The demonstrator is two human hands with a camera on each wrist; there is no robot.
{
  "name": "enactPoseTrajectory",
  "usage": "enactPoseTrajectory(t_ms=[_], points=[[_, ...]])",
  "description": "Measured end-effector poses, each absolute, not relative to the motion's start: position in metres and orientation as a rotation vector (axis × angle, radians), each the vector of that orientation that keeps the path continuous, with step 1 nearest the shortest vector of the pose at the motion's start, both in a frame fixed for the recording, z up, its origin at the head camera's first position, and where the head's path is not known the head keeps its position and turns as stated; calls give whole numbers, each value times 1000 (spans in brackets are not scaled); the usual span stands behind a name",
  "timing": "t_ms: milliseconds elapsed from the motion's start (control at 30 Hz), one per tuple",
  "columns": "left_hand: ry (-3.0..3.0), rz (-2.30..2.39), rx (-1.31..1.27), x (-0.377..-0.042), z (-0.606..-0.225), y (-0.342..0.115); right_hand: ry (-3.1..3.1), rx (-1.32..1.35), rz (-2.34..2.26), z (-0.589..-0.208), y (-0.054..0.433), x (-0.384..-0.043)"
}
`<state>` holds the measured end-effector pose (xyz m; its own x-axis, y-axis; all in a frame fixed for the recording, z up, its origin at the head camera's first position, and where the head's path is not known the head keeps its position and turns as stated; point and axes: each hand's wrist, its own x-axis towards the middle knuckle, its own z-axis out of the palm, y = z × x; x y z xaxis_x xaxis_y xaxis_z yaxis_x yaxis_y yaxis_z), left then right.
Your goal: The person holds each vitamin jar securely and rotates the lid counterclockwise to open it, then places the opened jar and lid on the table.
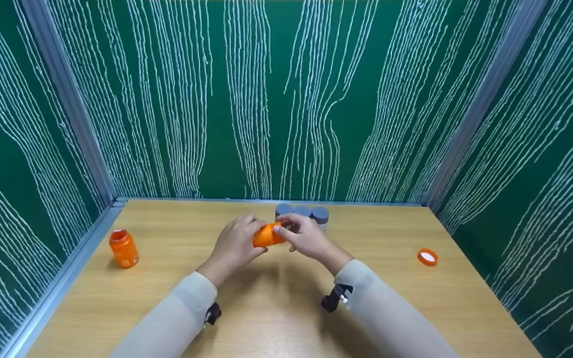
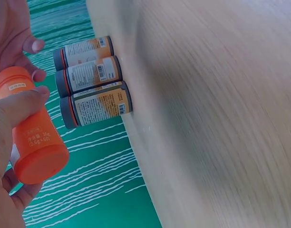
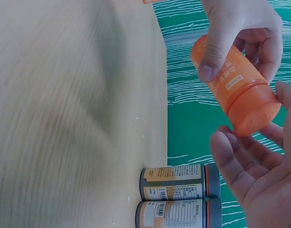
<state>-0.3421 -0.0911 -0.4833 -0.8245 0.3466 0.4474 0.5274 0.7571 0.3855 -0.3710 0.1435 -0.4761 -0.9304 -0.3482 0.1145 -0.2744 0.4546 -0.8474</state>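
My left hand (image 1: 237,241) grips an orange plastic bottle (image 2: 41,147) around its body, tilted in the air above the table. Its thumb lies along the printed side. The bottle's orange screw cap (image 3: 254,110) is on and points toward my right hand (image 1: 309,238). Thumb and fingers of that hand are around the cap, the fingers slightly bent and spread in the right wrist view. Over at the left of the table stands a second orange bottle (image 1: 124,248), its mouth uncovered. A loose orange cap (image 1: 428,257) with a white inside lies at the right.
Three dark-lidded bottles (image 2: 93,73) with printed labels stand side by side behind my hands, near the back edge of the wooden table (image 1: 381,298). Green walls with white wavy lines (image 1: 246,99) enclose the back and sides.
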Motion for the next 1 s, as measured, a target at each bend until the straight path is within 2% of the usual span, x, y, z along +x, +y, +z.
enactPoseTrajectory(t_ms=[600, 1000], points=[[-2646, -695, -688, -346, -492, -85, 2638, -633, -1421, -479, 151, -370], [-2651, -712, -677, -346, -493, -82, 2663, -794, -1400, -479, 158, -370]])
